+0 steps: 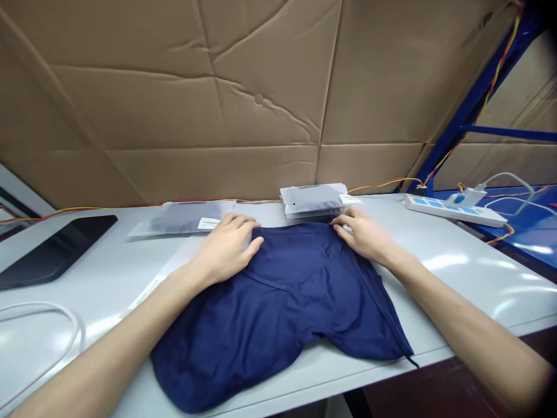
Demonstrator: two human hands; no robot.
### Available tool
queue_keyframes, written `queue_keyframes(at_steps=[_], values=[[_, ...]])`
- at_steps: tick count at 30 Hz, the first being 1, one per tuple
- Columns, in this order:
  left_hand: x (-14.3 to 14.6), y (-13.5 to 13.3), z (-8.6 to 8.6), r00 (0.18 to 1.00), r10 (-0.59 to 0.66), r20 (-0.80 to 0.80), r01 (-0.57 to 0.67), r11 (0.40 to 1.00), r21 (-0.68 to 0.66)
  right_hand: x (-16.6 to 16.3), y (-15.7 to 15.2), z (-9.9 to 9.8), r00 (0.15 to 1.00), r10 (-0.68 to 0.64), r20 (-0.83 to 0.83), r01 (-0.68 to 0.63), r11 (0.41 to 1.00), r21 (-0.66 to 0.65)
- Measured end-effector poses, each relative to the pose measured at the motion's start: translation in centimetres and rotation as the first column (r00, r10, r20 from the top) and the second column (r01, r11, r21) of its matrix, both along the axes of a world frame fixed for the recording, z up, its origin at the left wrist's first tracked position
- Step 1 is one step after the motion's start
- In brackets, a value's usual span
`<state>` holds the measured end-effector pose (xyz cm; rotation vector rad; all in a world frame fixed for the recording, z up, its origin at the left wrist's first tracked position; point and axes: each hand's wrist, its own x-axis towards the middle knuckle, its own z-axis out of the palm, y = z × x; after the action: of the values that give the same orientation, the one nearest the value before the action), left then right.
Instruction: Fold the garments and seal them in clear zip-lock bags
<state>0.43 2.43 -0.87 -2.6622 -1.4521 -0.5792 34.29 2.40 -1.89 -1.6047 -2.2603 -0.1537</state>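
A navy blue cloth garment [278, 302] lies spread out in front of me, with seams, soft wrinkles and a thin cord at its lower right corner; its exact kind is not clear. My left hand [232, 247] rests on the garment's upper left corner, fingers stretched forward and thumb apart. At the upper right corner, my right hand [359, 232] pinches the cloth's edge between thumb and fingers. Just beyond the garment's top edge sits a small stack of frosted plastic bags [313, 200]. Another frosted bag [183, 217] with a white label lies past my left hand.
On the white table [452, 278], a black phone-like slab [56, 249] and a white cable [73, 331] are at the left. A white power strip [455, 210] with plugs stands at the right, by a blue metal frame [461, 128]. Brown cardboard [261, 128] walls the back.
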Motion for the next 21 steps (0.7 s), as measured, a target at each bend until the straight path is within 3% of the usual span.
queue_keyframes(at_steps=[9,16,21], values=[[0.2,1.4,-0.7,0.999,-0.03,0.026,0.032,0.999,-0.042,0.0,0.3,-0.1,0.997,-0.06,0.04,0.061,0.998,-0.014],[0.2,1.5,-0.7,0.996,-0.019,0.088,0.023,0.999,-0.041,0.3,0.7,-0.6,0.999,0.027,-0.029,-0.027,1.0,-0.008],[0.2,1.8,-0.6,0.979,0.018,0.204,-0.013,1.0,-0.022,0.3,0.6,-0.7,0.988,0.081,-0.134,-0.068,0.993,0.097]])
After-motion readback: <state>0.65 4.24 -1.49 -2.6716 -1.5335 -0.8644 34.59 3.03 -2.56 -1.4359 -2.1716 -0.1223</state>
